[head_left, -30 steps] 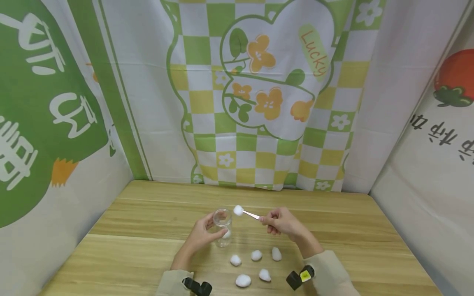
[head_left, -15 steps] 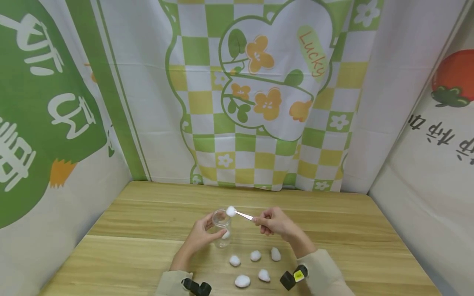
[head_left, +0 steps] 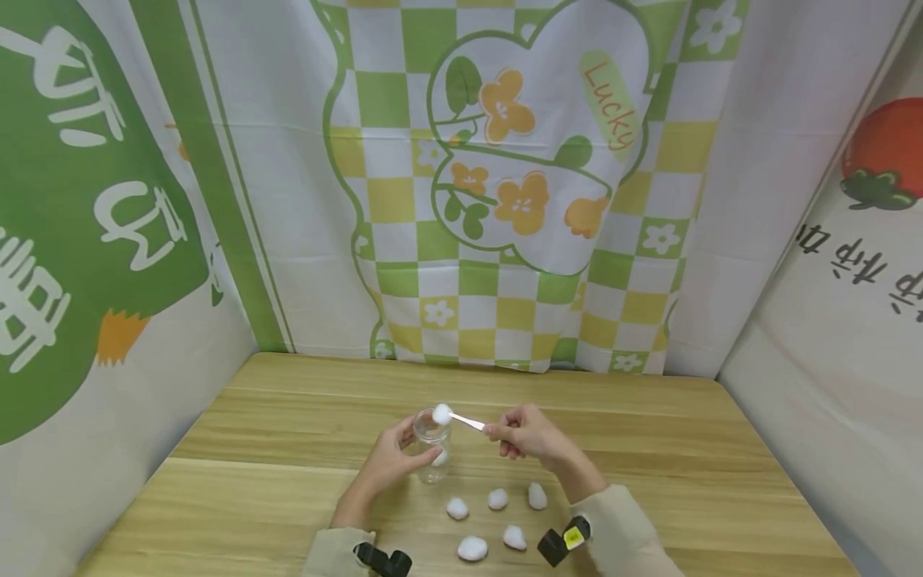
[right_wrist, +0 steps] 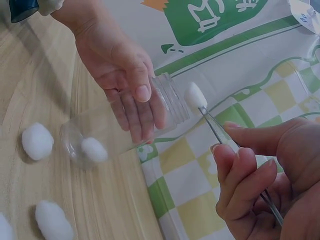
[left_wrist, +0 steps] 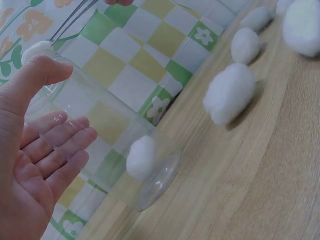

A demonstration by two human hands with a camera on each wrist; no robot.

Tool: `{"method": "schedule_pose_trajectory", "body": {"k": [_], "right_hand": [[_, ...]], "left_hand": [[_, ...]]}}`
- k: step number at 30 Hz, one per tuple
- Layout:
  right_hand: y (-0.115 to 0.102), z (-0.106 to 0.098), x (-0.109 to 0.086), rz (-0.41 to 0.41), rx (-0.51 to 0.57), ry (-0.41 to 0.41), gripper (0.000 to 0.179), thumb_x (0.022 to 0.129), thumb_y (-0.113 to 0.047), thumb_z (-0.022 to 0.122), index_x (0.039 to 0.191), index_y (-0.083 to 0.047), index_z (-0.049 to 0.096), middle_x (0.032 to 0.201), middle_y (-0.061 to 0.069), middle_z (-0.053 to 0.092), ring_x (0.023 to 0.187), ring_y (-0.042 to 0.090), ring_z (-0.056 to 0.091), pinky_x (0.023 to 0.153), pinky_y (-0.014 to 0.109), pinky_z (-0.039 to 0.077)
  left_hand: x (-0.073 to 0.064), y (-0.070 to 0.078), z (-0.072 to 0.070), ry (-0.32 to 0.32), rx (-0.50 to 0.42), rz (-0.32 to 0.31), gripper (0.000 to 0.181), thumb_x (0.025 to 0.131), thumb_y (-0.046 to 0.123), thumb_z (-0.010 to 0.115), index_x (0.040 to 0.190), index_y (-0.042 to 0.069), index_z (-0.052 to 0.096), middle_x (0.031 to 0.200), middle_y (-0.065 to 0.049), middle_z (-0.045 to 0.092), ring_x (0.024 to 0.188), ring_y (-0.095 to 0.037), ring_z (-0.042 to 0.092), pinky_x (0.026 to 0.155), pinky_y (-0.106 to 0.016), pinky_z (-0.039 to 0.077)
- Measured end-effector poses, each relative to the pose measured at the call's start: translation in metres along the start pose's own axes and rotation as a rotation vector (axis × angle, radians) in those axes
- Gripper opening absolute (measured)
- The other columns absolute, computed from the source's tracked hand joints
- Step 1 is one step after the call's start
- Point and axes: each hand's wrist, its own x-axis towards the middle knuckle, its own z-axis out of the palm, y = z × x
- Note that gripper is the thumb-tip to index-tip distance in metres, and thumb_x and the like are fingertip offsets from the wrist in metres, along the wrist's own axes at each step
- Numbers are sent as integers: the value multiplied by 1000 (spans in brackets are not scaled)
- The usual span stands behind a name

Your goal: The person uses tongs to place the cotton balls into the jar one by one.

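Note:
My left hand [head_left: 392, 461] holds a clear jar [head_left: 433, 474] upright on the table, thumb on the near side and fingers round the back. One cotton ball [left_wrist: 141, 158] lies inside, near the jar's bottom. My right hand [head_left: 532, 439] pinches metal tweezers [head_left: 469, 422], pointed leftward. Their tips grip another cotton ball [right_wrist: 195, 96], which is just above the jar's open mouth in the head view. In the right wrist view, this ball is outside the rim and a small gap shows between them.
Several loose cotton balls [head_left: 472, 548] lie on the wooden table [head_left: 288, 449] in front of the jar and to its right. A patterned curtain [head_left: 476, 320] hangs behind the table. Black wrist cameras [head_left: 385, 559] sit on both sleeves.
My right hand has moved left with the tweezers, bringing the gripped cotton ball from beside the jar to over its mouth. My left hand and the jar have stayed in place.

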Motion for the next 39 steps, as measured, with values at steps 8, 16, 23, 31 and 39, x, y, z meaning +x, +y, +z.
{"method": "schedule_pose_trajectory", "body": {"k": [8, 16, 23, 31, 39], "right_hand": [[1, 6, 3, 5, -6, 10, 24, 92, -14, 63, 72, -1, 61, 50, -7, 50, 44, 2, 44, 42, 11, 33], [3, 7, 4, 5, -7, 0, 25, 91, -15, 64, 70, -3, 61, 49, -7, 52, 43, 2, 45, 41, 12, 33], [1, 7, 2, 13, -12, -3, 26, 92, -18, 64, 72, -2, 62, 50, -6, 52, 44, 2, 45, 41, 12, 33], [3, 4, 0, 31, -6, -19, 25, 93, -19, 63, 75, -2, 62, 51, -6, 53, 46, 2, 45, 42, 12, 34], [7, -2, -4, 21, 6, -17, 25, 93, -19, 63, 73, -4, 60, 53, -6, 54, 47, 2, 46, 42, 11, 34]], "left_hand": [[1, 0, 0, 3, 4, -1, 60, 84, 15, 74, 136, -2, 50, 132, -22, 60, 127, -37, 56, 113, -48, 43], [0, -2, 0, -22, 6, 11, 60, 84, 17, 74, 137, 3, 50, 134, -19, 60, 129, -38, 54, 115, -50, 41], [0, -2, -1, -34, -7, 7, 63, 84, 17, 73, 140, 2, 47, 137, -20, 58, 131, -38, 52, 116, -51, 38], [0, -2, -1, -17, -11, 5, 62, 83, 16, 74, 138, 1, 48, 135, -20, 59, 129, -39, 53, 115, -51, 39], [0, -2, -2, -30, -9, 17, 60, 84, 15, 73, 137, 1, 49, 134, -20, 59, 130, -38, 53, 116, -50, 39]]}}
